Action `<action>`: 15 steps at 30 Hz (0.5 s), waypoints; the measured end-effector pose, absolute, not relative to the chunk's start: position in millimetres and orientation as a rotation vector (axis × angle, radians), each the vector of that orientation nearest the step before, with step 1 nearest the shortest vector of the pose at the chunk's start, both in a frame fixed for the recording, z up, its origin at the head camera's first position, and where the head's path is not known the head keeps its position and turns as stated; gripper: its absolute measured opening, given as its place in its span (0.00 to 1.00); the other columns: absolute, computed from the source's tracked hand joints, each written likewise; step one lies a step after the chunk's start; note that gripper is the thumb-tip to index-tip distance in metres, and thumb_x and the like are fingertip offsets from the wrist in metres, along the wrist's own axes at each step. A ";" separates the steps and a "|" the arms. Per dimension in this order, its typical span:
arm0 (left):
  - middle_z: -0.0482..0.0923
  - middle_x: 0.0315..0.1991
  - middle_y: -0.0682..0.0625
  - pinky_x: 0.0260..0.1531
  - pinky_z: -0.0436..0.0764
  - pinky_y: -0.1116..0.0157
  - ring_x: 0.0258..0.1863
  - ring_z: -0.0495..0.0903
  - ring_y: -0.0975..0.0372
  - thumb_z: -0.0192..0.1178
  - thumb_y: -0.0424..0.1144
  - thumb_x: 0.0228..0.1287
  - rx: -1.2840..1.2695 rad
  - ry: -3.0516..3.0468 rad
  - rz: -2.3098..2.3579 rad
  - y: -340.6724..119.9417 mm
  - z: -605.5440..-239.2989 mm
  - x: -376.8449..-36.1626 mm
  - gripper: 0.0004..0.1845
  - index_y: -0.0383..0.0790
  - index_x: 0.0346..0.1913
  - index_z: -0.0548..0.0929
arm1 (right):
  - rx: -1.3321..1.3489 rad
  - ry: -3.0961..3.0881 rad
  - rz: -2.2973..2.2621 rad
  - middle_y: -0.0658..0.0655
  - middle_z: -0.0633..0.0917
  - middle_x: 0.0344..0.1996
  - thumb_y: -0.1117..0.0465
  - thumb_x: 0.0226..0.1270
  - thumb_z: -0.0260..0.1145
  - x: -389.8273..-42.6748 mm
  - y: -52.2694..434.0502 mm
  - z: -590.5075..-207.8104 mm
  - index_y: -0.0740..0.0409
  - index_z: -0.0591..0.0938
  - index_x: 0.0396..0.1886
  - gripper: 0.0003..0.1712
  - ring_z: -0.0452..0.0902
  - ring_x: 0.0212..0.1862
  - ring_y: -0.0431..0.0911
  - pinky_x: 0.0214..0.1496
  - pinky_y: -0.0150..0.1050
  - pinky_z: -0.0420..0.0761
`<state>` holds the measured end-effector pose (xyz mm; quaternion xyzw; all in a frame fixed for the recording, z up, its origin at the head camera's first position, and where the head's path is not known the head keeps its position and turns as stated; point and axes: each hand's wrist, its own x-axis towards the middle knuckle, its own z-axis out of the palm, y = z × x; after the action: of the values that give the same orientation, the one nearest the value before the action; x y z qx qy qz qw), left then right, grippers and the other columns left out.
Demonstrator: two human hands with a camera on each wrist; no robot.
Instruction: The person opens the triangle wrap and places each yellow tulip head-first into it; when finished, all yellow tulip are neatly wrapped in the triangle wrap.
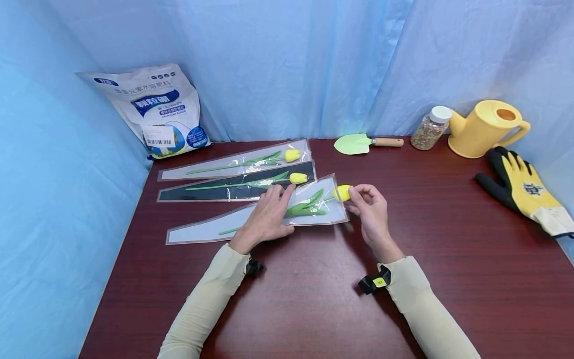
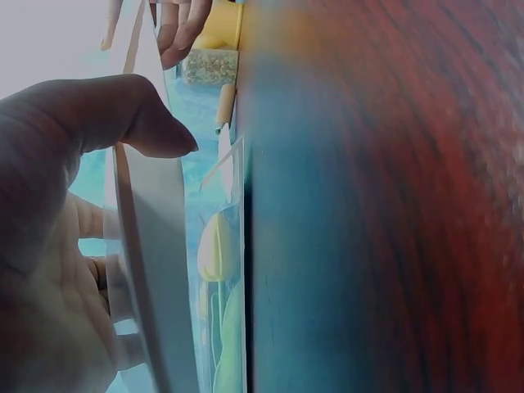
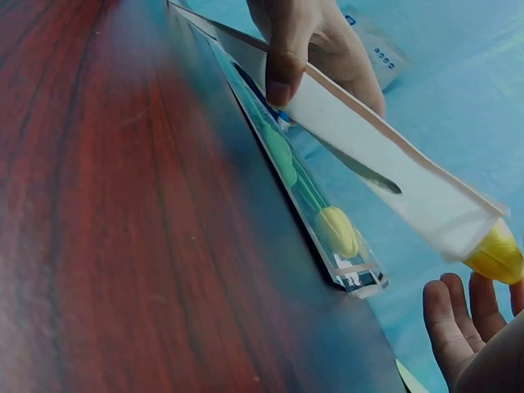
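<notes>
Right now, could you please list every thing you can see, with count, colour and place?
sleeved tulips: three, yellow heads, in a row, table's left half
fertiliser bag: one, white and blue, back left corner
trowel: one, green blade, wooden handle, back centre
jar: one, clear, white lid, beside the can
watering can: one, yellow, back right
gloves: yellow and black, right edge
table: one, dark red wood
left hand: holds nearest sleeve
right hand: pinches its tulip head
</notes>
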<state>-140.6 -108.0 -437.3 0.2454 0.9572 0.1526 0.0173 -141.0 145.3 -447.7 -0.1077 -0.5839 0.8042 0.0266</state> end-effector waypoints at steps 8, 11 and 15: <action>0.69 0.49 0.43 0.44 0.70 0.58 0.46 0.67 0.53 0.75 0.48 0.48 0.756 2.989 0.476 -108.8 -436.3 -140.5 0.54 0.38 0.76 0.57 | -0.338 -1.946 2.454 0.40 0.85 0.34 0.56 0.76 0.59 -138.0 140.9 -448.1 0.49 0.80 0.33 0.09 0.83 0.41 0.36 0.40 0.28 0.83; 0.69 0.49 0.43 0.45 0.71 0.57 0.46 0.68 0.53 0.74 0.48 0.48 0.759 2.995 0.468 -109.2 -436.7 -140.9 0.54 0.38 0.76 0.57 | -0.323 -1.963 2.467 0.39 0.85 0.38 0.56 0.77 0.57 -136.9 139.4 -448.6 0.49 0.81 0.34 0.10 0.81 0.44 0.37 0.43 0.28 0.83; 0.70 0.49 0.42 0.45 0.71 0.57 0.46 0.68 0.52 0.74 0.48 0.48 0.770 2.994 0.473 -109.8 -436.6 -140.9 0.53 0.38 0.76 0.58 | -0.294 -1.985 2.501 0.40 0.85 0.40 0.57 0.78 0.55 -135.8 136.6 -449.4 0.48 0.81 0.34 0.11 0.80 0.46 0.37 0.43 0.28 0.83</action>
<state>-140.9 -109.8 -436.6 0.2461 0.9573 0.1514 0.0071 -135.8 136.6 -449.4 -0.0917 -0.6187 0.7796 -0.0327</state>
